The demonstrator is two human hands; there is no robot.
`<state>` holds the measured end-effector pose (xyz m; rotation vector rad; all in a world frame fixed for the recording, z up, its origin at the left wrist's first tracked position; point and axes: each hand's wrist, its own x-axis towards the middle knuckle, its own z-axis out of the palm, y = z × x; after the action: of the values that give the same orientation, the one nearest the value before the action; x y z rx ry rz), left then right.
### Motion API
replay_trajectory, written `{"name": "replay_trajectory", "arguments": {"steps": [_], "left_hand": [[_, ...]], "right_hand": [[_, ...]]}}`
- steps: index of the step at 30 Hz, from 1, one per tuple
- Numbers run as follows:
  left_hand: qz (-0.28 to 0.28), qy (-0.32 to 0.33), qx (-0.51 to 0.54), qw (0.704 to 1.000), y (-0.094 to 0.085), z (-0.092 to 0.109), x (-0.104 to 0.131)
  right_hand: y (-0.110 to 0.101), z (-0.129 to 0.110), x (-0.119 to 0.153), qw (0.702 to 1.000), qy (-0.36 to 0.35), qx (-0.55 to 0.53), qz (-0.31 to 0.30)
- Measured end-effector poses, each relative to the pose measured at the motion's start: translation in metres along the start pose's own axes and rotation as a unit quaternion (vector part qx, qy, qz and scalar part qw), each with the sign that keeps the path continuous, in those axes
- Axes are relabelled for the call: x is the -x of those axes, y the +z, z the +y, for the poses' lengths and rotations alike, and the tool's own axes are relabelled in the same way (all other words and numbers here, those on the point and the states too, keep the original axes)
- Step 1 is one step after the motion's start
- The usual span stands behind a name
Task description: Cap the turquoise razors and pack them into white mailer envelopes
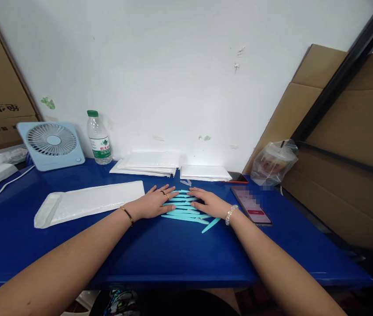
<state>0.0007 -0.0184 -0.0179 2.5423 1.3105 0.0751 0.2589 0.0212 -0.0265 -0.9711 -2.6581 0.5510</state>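
Observation:
Several thin turquoise tools (182,211) lie side by side on the blue table, between my two hands. My left hand (156,202) rests palm down at their left ends, fingers spread, with rings and a bracelet on it. From the other side, my right hand (211,204) lies over their right ends with its fingers apart and a beaded bracelet at the wrist. One turquoise piece (210,225) sits at a slant near my right wrist. A white padded envelope (97,202) lies flat to the left of my left hand.
Stacked white envelopes (150,160) and a smaller stack (204,172) lie by the wall. A blue fan (53,140) and water bottle (99,140) stand back left. At right are a phone (252,206), another phone (238,177) and a bagged cup (273,161).

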Motion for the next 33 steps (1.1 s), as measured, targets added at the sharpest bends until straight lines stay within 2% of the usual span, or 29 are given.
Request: {"name": "replay_trajectory", "arguments": {"steps": [33], "left_hand": [[0.003, 0.003, -0.015, 1.000, 0.0025, -0.0028, -0.0016]], "right_hand": [[-0.0017, -0.0017, 0.0005, 1.000, 0.008, -0.004, -0.008]]}}
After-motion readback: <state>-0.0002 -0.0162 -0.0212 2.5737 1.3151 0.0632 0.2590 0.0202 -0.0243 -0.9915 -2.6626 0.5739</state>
